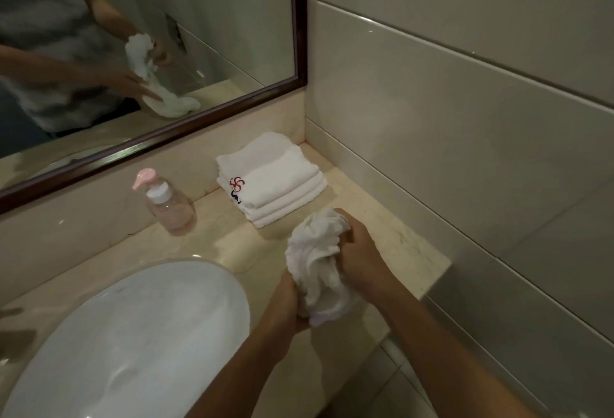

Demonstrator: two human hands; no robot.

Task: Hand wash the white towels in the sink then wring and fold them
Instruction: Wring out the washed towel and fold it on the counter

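A crumpled, twisted white towel (314, 265) hangs between my two hands above the marble counter, right of the sink. My right hand (360, 251) grips its upper end. My left hand (289, 304) holds its lower end from the left side. A stack of folded white towels (275, 182) with a red and blue emblem lies on the counter near the wall corner, beyond my hands. The white oval sink (133, 334) fills the lower left.
A clear pump bottle (169, 205) with a pink top and pink liquid stands on the counter (392, 245) between the sink and the folded stack. A dark-framed mirror (199, 115) runs along the back wall. Tiled wall closes the right side.
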